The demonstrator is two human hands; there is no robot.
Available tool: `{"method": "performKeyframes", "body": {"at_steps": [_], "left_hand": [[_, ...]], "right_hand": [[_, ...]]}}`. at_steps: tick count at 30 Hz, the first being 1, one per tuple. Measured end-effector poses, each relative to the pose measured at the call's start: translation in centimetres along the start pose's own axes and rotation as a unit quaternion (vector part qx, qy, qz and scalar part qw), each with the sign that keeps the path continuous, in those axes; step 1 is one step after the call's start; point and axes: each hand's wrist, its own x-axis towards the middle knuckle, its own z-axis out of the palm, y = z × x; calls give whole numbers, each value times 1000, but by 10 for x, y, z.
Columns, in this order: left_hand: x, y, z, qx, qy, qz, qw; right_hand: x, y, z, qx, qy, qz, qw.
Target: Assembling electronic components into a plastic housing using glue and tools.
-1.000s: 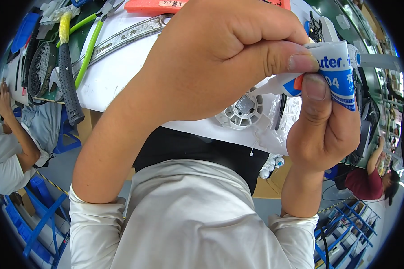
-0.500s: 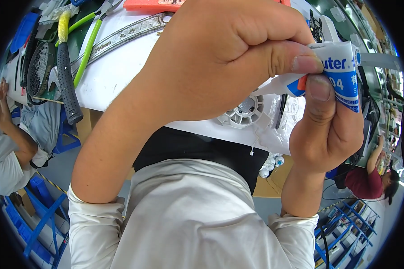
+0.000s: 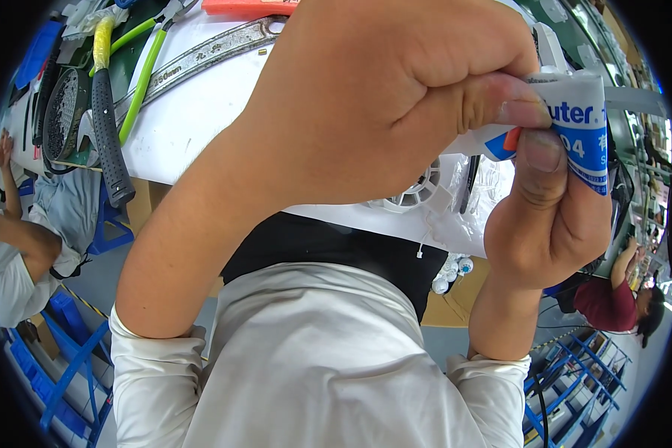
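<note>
A soft white and blue squeeze tube [image 3: 588,142] is pinched between my two hands at the upper right, over the work table. My left hand [image 3: 418,89] reaches across from the left and grips the tube's body with thumb and fingers. Just below, my right hand [image 3: 549,216] presses its thumb on the tube, its fingers curled behind it. A small orange-red patch shows between the two thumbs. The tube's nozzle end is hidden from view. Under my left hand, partly covered, a round white fan-like part [image 3: 420,196] lies on the table.
At the upper left lie an adjustable wrench [image 3: 209,61], green-handled pliers [image 3: 143,88] and a tool with a black and yellow grip [image 3: 106,112]. An orange-red block [image 3: 248,7] sits beyond. Clear plastic bags [image 3: 489,190] are right of the fan part. Other people work on both sides.
Both hands and the tube have shifted slightly to the right. My left hand now covers more of the fan-like part.
</note>
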Motion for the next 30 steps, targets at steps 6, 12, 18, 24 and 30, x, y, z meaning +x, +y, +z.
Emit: {"method": "performKeyframes", "body": {"at_steps": [6, 12, 18, 24, 30], "left_hand": [[0, -4, 0, 3, 2, 8, 1000], [1, -4, 0, 9, 5, 17, 1000], [2, -7, 4, 11, 7, 26, 1000], [2, -7, 2, 17, 9, 36, 999], [2, -10, 1, 21, 12, 44, 999]], "right_hand": [[-1, 0, 2, 8, 15, 4, 1000], [1, -3, 1, 9, 16, 10, 1000], [0, 0, 2, 3, 11, 5, 1000], [2, 1, 2, -22, 4, -9, 1000], [3, -1, -1, -50, -16, -4, 999]]}}
